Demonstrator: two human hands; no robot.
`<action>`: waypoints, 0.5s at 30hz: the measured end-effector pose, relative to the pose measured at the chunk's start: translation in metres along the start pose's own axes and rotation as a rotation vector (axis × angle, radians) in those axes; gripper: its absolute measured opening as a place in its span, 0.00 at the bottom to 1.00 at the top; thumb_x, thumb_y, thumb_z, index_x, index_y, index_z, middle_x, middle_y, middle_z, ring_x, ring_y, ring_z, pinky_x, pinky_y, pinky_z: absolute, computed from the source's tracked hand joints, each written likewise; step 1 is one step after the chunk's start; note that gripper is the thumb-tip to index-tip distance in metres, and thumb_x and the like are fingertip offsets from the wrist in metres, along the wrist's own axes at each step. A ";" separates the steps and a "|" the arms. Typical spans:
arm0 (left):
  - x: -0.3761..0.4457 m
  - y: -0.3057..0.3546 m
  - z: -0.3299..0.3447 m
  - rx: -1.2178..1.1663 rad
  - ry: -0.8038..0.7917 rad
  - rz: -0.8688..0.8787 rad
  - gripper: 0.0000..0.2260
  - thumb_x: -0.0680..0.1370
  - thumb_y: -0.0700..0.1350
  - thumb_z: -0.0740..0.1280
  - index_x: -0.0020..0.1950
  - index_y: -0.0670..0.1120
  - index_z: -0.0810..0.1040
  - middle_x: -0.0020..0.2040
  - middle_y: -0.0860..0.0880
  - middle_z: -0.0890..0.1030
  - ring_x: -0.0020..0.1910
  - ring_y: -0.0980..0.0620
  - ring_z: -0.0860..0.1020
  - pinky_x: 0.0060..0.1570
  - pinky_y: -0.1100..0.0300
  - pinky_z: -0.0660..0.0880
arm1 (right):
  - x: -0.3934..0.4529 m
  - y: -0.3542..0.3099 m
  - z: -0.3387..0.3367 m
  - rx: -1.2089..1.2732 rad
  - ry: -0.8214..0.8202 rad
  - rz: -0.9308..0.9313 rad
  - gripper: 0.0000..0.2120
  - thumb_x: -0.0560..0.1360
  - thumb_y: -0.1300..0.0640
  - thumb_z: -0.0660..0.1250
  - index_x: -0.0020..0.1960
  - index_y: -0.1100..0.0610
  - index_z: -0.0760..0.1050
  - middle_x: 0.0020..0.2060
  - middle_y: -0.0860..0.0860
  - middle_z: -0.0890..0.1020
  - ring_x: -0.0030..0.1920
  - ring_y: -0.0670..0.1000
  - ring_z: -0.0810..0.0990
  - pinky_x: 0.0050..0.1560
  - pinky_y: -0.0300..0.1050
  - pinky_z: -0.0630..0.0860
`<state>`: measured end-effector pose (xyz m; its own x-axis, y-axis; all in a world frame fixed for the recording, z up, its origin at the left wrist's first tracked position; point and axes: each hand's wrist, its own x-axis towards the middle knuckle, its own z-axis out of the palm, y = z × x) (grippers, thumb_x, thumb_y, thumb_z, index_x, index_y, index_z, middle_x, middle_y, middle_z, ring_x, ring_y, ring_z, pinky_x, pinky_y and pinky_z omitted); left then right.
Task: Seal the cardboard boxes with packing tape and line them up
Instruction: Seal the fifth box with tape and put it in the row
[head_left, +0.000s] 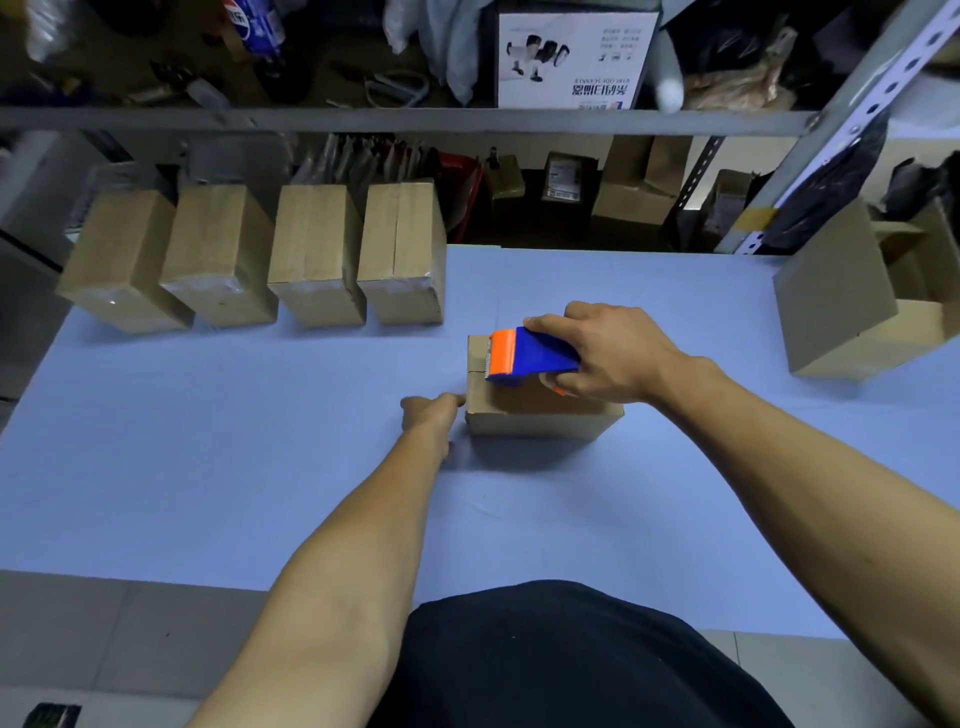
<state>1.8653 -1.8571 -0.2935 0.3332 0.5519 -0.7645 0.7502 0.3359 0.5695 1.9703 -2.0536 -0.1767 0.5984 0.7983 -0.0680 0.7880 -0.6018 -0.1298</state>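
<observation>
Nearest, the left hand (431, 413) braces the box (540, 402) at frame centre, fingers hidden behind it. Right hand (605, 353) grips the tape dispenser (530, 356) over its left end, seam running rightward.

A small brown cardboard box (540, 410) lies flat near the middle of the pale blue worktop (234, 467), its top flaps closed with the seam running left to right. A blue tape dispenser (530, 358) with an orange front guard rests on the box top, its toothed edge at the left end of the seam. Along the far left edge of the worktop stand four sealed boxes (260, 254) in a row — side by side, close together, with glossy clear tape showing on their near faces.
</observation>
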 end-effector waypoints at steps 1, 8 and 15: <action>0.001 -0.001 -0.001 0.039 0.047 0.088 0.23 0.77 0.47 0.70 0.70 0.44 0.69 0.66 0.44 0.75 0.62 0.43 0.75 0.46 0.54 0.75 | -0.001 0.001 0.000 0.000 0.001 -0.001 0.30 0.74 0.41 0.65 0.74 0.43 0.64 0.51 0.50 0.76 0.49 0.56 0.77 0.40 0.45 0.68; -0.023 0.016 0.024 0.098 -0.068 0.498 0.17 0.84 0.54 0.54 0.53 0.46 0.78 0.48 0.45 0.81 0.48 0.47 0.77 0.46 0.55 0.74 | 0.005 -0.002 0.004 -0.049 0.005 -0.016 0.31 0.73 0.38 0.64 0.74 0.43 0.63 0.52 0.52 0.77 0.49 0.58 0.78 0.38 0.45 0.64; -0.014 0.004 0.033 0.110 -0.074 0.488 0.21 0.85 0.58 0.52 0.54 0.46 0.78 0.53 0.40 0.82 0.49 0.45 0.79 0.52 0.48 0.76 | 0.002 0.002 -0.001 -0.022 -0.029 -0.040 0.32 0.75 0.29 0.56 0.74 0.42 0.64 0.51 0.52 0.77 0.43 0.53 0.74 0.37 0.45 0.62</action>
<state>1.8821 -1.8888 -0.2904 0.6963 0.5678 -0.4390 0.5515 -0.0318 0.8336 1.9732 -2.0530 -0.1761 0.5623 0.8219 -0.0915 0.8145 -0.5695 -0.1109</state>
